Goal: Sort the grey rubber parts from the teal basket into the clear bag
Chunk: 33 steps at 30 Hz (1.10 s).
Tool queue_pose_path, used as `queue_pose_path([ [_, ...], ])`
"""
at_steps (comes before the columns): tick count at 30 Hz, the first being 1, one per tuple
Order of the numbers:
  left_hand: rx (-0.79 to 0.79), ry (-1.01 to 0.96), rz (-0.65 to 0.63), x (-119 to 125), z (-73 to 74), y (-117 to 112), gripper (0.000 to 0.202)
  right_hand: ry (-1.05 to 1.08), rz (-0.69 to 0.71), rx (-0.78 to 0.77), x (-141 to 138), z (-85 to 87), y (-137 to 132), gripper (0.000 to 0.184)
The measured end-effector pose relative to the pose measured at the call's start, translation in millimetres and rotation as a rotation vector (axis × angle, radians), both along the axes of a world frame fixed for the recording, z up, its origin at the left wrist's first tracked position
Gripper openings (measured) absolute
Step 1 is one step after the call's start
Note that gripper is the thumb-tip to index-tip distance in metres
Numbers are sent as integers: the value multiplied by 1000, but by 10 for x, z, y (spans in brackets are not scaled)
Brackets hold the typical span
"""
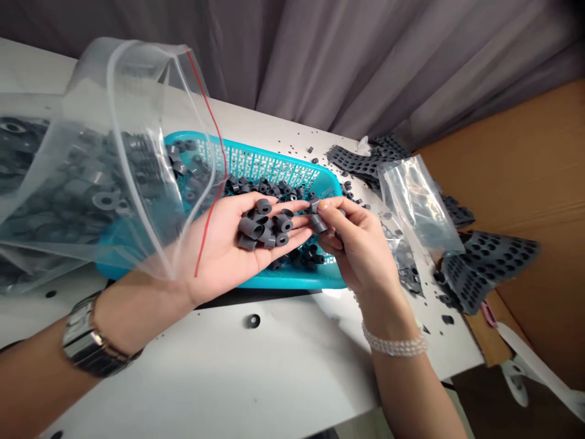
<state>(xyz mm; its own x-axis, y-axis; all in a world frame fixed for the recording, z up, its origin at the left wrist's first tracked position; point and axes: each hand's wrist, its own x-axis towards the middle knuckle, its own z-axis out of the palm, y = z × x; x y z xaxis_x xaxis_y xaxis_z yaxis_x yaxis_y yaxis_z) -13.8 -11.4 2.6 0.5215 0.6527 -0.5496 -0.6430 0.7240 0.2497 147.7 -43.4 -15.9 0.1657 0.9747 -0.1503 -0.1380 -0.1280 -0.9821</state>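
currently my open left hand (pixel 219 244) cups rubber bushings (pixel 258 228); my right hand (pixel 356 244) pinches one bushing (pixel 319 223). the teal basket (pixel 292 283), inside the table edge (pixel 432 381), holds more.

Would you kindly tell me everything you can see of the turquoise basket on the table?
It is a turquoise plastic basket with a solid rim and perforated lattice walls, resting on a white table. Inside lie dark grey rubber sleeves. A clear zip bag overlaps its left end; the left hand and right hand hover above it.
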Motion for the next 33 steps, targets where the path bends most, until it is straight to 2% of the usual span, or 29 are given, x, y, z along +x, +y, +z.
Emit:
queue_pose_path([
  [5, -8, 1, 22, 6, -2, 10, 22, -52, -75, 65, -49, -6, 8, 18],
  [8, -27, -2, 44, 14, 8, 15, 21, -12, -90, 83, -82, -21, 15, 17],
  [15, -36, -4, 92, -8, -32, 14, 16, 236, -103, 69, -87, 15, 34, 14],
  [20, -25, -26, 104, -16, -72, 23, 12, 445, -168, -35, 21, 67, 43, 13],
  [22, -33, -49, 84, -10, -71, 31, 16, 456, -139, -45, 50, 75, 40, 15],
  [25, -47, -86, 61, -5, -70, 40, 33, 473, -17, -77, 71, 89, 30, 15],
  [27, -33, -84, 76, -9, -79, 43, 41, 444, 54, -84, 96, 106, 20, 23],
  [29, 3, -67, 103, -21, -100, 47, 47, 309, 98, -42, 139, 123, 6, 30],
  [33, 77, -68, 136, -65, -172, 72, 51, -75, 192, 25, 207, 123, -27, 14],
])
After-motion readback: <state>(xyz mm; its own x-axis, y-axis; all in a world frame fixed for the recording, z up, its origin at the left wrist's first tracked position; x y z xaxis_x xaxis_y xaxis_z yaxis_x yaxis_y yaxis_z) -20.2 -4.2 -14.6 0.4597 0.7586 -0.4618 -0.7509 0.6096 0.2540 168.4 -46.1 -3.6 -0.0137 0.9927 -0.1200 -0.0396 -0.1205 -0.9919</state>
